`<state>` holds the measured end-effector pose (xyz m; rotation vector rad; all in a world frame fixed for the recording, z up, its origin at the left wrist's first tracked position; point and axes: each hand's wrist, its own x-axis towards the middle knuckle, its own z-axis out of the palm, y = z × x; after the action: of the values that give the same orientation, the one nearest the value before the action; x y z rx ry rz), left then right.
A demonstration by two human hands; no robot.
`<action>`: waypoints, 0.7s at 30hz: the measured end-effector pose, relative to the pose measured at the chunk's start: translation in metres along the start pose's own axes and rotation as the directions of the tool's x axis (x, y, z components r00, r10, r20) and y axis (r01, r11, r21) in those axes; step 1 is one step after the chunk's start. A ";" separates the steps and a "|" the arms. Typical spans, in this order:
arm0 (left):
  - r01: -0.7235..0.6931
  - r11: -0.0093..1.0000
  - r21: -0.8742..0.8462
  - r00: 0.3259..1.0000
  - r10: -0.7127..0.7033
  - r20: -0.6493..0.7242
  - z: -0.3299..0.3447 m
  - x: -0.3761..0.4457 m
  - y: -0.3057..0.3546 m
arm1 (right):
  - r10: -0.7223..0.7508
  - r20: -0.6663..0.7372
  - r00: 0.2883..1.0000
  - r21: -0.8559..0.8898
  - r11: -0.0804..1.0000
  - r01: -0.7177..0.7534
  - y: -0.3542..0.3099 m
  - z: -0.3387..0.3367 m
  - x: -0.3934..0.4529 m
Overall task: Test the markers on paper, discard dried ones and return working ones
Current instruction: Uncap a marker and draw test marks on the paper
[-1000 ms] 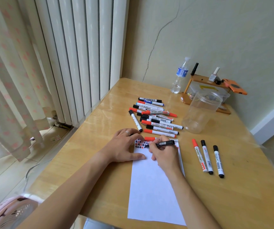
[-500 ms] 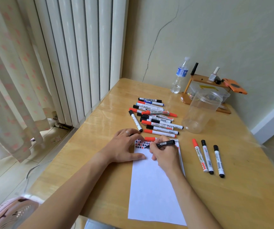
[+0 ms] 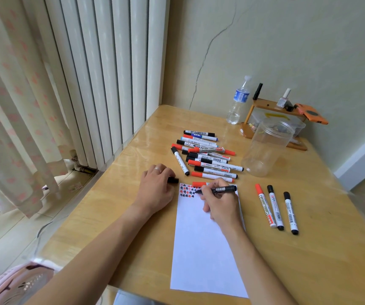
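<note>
A white paper sheet lies on the wooden table, with small red and black test marks along its top edge. My right hand grips an uncapped black marker with its tip down on those marks. My left hand rests on the table just left of the sheet, fingers curled round a black cap. A pile of several capped red, black and blue markers lies beyond the sheet. One red marker lies at the sheet's top edge.
Three markers, one red and two black, lie side by side right of the sheet. An open clear plastic jar stands behind them. A water bottle and a small wooden shelf stand at the back by the wall.
My left hand has slid left off the sheet's top corner, and the black cap now shows at its fingertips. My right hand stays at the marks with the black marker.
</note>
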<state>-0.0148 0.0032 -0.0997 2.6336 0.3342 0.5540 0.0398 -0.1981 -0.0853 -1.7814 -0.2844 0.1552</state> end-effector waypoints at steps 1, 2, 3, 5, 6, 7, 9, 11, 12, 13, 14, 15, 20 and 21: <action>-0.003 1.000 0.000 1.000 0.003 -0.011 -0.001 0.000 0.001 | -0.009 0.006 1.000 0.026 1.000 0.009 -0.001 -0.001 0.000; -0.021 1.000 -0.014 0.999 0.021 -0.024 -0.002 0.000 0.001 | -0.024 0.018 1.000 0.050 0.998 0.023 -0.001 -0.002 -0.001; -0.059 0.997 -0.042 0.998 0.057 -0.041 -0.003 -0.001 0.002 | -0.043 0.034 0.999 0.077 0.996 0.040 -0.002 -0.003 -0.001; -0.164 0.980 -0.113 0.985 0.157 -0.064 -0.005 -0.002 0.002 | -0.086 0.070 0.994 0.122 0.990 0.077 -0.004 -0.004 -0.001; -0.209 0.968 -0.142 0.977 0.201 -0.065 -0.005 -0.003 0.002 | -0.104 0.085 0.991 0.133 0.987 0.092 -0.004 -0.004 -0.001; -0.243 0.956 -0.164 0.970 0.236 -0.061 -0.005 -0.004 0.002 | -0.121 0.100 0.988 0.139 0.985 0.106 -0.005 -0.004 -0.002; -0.295 0.937 -0.190 0.956 0.289 -0.056 -0.006 -0.005 0.003 | -0.150 0.116 0.982 0.142 0.981 0.133 -0.005 -0.004 -0.003; -0.338 0.919 -0.205 0.941 0.333 -0.056 -0.007 -0.006 0.005 | -0.165 0.129 0.978 0.136 0.980 0.147 -0.004 -0.005 -0.003; -0.360 0.909 -0.212 0.933 0.357 -0.054 -0.007 -0.006 0.006 | -0.167 0.140 0.976 0.130 0.980 0.149 -0.003 -0.005 -0.002; -0.379 0.898 -0.224 0.924 0.379 -0.048 -0.008 -0.006 0.006 | -0.167 0.154 0.974 0.124 0.981 0.149 -0.002 -0.004 -0.001; -0.393 0.887 -0.241 0.917 0.396 -0.039 -0.008 -0.007 0.007 | -0.165 0.170 0.972 0.118 0.982 0.146 -0.001 -0.004 -0.001; -0.400 0.879 -0.261 0.913 0.406 -0.030 -0.008 -0.007 0.008 | -0.160 0.184 0.970 0.115 0.983 0.141 -0.001 -0.004 0.000; -0.405 0.856 -0.321 0.907 0.421 -0.021 -0.010 -0.008 0.007 | -0.191 0.194 0.962 0.132 0.977 0.167 -0.002 -0.006 0.001; -0.404 0.855 -0.326 0.907 0.421 -0.018 -0.010 -0.008 0.007 | -0.185 0.200 0.962 0.151 0.976 0.156 -0.004 -0.006 0.000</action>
<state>-0.0255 -0.0020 -0.0907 2.3903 -0.3304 0.6094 0.0407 -0.2033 -0.0799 -1.6000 -0.5681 0.2369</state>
